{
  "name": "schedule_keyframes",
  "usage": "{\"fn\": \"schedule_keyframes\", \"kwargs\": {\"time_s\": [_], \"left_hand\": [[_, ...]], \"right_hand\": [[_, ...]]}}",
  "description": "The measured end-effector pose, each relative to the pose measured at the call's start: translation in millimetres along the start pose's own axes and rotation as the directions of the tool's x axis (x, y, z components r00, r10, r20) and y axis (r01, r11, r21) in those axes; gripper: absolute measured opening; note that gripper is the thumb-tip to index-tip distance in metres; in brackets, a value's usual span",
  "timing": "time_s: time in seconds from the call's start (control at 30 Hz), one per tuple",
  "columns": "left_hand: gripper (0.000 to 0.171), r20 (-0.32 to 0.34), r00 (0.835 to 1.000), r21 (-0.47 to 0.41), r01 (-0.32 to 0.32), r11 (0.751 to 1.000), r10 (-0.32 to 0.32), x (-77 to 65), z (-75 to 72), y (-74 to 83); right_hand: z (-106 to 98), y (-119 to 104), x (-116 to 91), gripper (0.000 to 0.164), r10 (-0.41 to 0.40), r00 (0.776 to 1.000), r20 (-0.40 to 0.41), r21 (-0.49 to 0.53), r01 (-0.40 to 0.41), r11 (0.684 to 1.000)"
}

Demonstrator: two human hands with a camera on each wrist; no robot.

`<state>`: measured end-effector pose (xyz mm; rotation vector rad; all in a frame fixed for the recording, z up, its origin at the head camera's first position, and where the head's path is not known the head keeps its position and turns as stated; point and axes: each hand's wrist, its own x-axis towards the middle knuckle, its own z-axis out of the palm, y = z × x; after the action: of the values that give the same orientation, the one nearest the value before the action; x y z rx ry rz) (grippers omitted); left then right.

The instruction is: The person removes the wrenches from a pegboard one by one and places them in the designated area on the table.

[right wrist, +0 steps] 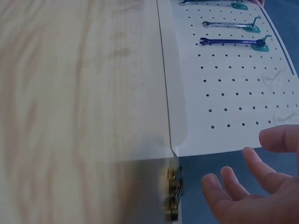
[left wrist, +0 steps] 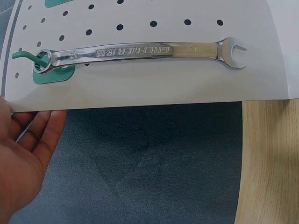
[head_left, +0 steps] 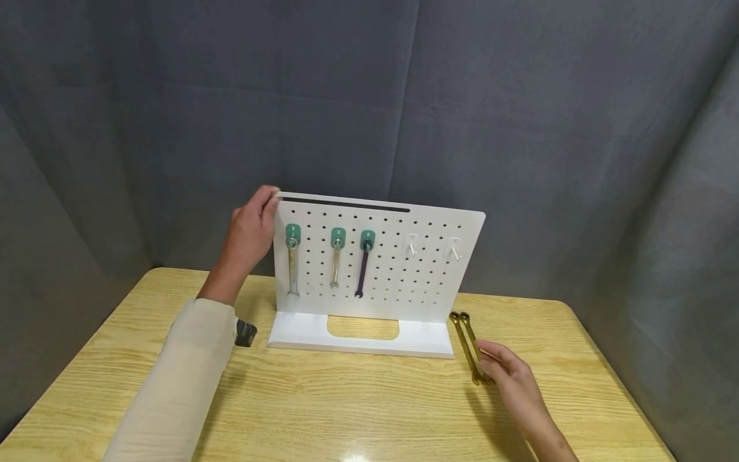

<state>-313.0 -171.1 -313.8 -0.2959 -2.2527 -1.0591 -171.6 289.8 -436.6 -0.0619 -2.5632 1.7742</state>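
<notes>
My left hand (head_left: pixel 252 224) holds the upper left corner of a white pegboard (head_left: pixel 381 269), thumb at the front and fingers behind the edge. A silver combination wrench (left wrist: pixel 135 51) hangs on a green hook near that edge. A smaller silver wrench (head_left: pixel 335 266) and a purple wrench (head_left: pixel 362 273) hang on green hooks beside it. Two gold wrenches (head_left: pixel 466 350) lie side by side on the table, right of the board. Over their lower ends is my right hand (head_left: pixel 510 378); its fingers (right wrist: pixel 236 186) are spread with nothing between them in the right wrist view.
Two clear hooks (head_left: pixel 412 246) on the board's right part hold nothing. The board stands on a white base (head_left: pixel 300 328) with a cutout. A small black object (head_left: pixel 245 333) sits by the left sleeve. Behind the wooden table (head_left: pixel 346 410) hangs a grey curtain (head_left: pixel 288 96).
</notes>
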Motion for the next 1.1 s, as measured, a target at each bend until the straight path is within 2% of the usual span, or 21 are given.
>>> {"fn": "schedule_keyframes", "kwargs": {"time_s": [0.13, 0.33, 0.53, 0.77, 1.1], "left_hand": [[0.028, 0.0, 1.0, 0.009, -0.006, 1.0, 0.006, 0.3, -0.4, 0.6], [0.03, -0.001, 1.0, 0.015, -0.006, 1.0, 0.006, 0.3, -2.5, 0.7], [0.031, 0.029, 0.999, 0.025, 0.021, 0.999, -0.022, -0.7, -3.4, 1.9], [0.029, 0.046, 0.999, 0.013, 0.017, 1.0, -0.017, 0.2, -4.2, 1.0], [0.031, 0.063, 0.998, 0.009, -0.003, 1.0, 0.003, 3.0, -4.8, -1.7]], "right_hand": [[6.2, -4.8, 1.3, 0.04, -0.028, 1.0, 0.011, -0.004, 0.028, 1.0], [18.8, -12.9, 3.4, 0.036, -0.082, 0.996, 0.035, 0.058, 0.08, 0.995], [32.3, -21.0, 4.1, 0.036, -0.089, 0.992, 0.086, 0.119, 0.079, 0.99], [54.6, -30.1, 6.4, 0.034, -0.172, 0.975, 0.137, 0.192, 0.145, 0.971], [84.7, -48.9, 11.4, 0.032, -0.236, 0.957, 0.167, 0.29, 0.181, 0.94]]}}
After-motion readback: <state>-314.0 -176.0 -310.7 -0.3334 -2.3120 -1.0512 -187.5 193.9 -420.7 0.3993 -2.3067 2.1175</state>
